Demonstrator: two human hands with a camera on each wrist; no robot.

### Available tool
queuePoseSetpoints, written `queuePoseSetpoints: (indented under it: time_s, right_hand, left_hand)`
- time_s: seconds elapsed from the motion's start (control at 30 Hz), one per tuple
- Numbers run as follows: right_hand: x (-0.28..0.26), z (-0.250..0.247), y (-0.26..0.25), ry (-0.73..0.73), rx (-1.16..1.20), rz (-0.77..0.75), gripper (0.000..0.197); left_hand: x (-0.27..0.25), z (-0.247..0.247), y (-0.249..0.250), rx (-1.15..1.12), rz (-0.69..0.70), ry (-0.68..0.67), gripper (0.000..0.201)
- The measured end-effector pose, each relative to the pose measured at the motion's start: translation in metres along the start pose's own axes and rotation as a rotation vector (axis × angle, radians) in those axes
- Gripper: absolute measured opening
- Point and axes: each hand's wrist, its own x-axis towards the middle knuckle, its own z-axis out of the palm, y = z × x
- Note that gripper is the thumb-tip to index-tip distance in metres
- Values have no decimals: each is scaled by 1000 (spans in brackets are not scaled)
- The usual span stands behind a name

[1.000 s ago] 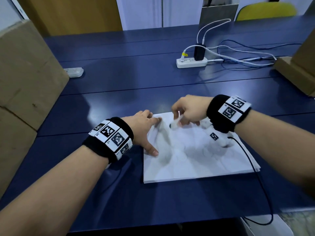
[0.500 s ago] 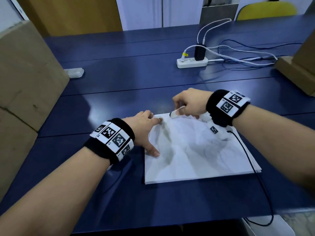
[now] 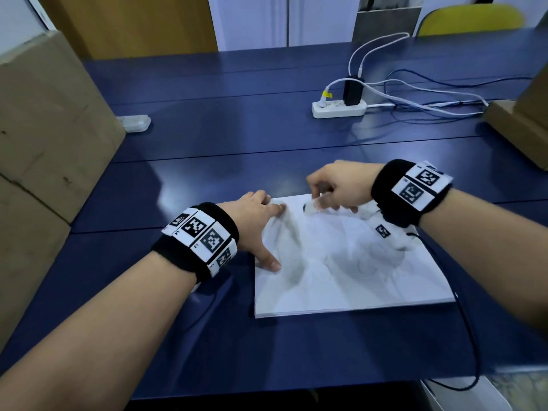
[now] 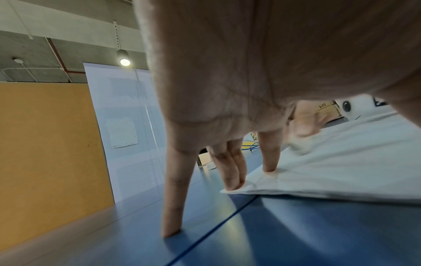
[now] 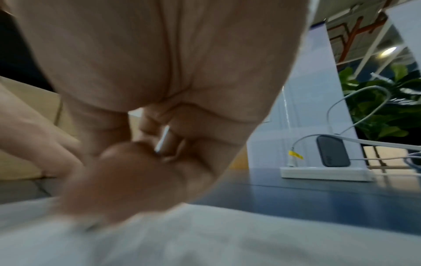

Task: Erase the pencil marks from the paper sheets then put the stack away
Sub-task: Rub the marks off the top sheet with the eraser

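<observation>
Paper stack point(image 3: 350, 280), left fingers point(image 4: 270, 162) pressing corner

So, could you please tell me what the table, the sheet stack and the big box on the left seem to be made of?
Table: dark blue boards, likely painted or laminated wood; seams run across it and it reflects light with a soft sheen.
Sheet stack: matte white paper; thin layered edges show along the near side.
Box: plain brown cardboard, dull, with scuffs and a seam.
</observation>
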Motion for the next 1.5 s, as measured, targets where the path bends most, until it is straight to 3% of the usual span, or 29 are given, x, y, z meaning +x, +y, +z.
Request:
queuePoseSetpoints:
  time_s: [0.1, 0.13, 0.27, 0.33, 0.5, 0.57, 0.67, 0.73, 0.93, 1.13, 1.2, 1.3, 1.33, 1.5]
  right_hand:
    - [-11, 9, -6, -226, 40, -64, 13]
    - [-10, 9, -6, -202, 17, -64, 11]
    - [7, -2, 4, 119, -28, 51, 10]
    - [5, -5, 5, 160, -36, 53, 14]
    - [-13, 10, -3, -210, 72, -56, 9]
    - [-8, 9, -3, -140, 18, -48, 8]
    - [6, -1, 2, 120, -55, 44, 11]
    - [8, -4, 5, 184, -55, 66, 14]
    - [-9, 11, -1, -226, 123, -46, 10]
    - [4, -3, 6, 177, -13, 69, 14]
    - [-1, -1, 9, 109, 19, 44, 12]
    - [-15, 9, 5, -178, 139, -27, 12]
    - [-17, 10, 5, -210, 144, -34, 13]
    - [-1, -4, 9, 136, -27, 68, 22]
  left_hand:
    - [0, 0, -1, 2, -6, -3, 129]
    - [1, 0, 0, 5, -6, -1, 128]
    - [-1, 0, 0, 11, -8, 3, 128]
    - [-1, 1, 0, 12, -10, 4, 128]
    - [-1, 0, -1, 6, -9, 2, 127]
    - [-1, 0, 0, 3, -6, 1, 126]
    - [-3, 0, -1, -7, -2, 12, 128]
    - [-4, 1, -2, -1, -6, 19, 133]
    - [-7, 4, -3, 2, -21, 34, 138]
    - [-7, 4, -4, -10, -20, 34, 139]
    - [-6, 4, -5, -12, -19, 36, 139]
    - [-5, 5, -4, -15, -20, 39, 138]
    - [-5, 4, -4, -15, -21, 39, 138]
    - [-5, 2, -2, 2, -24, 32, 139]
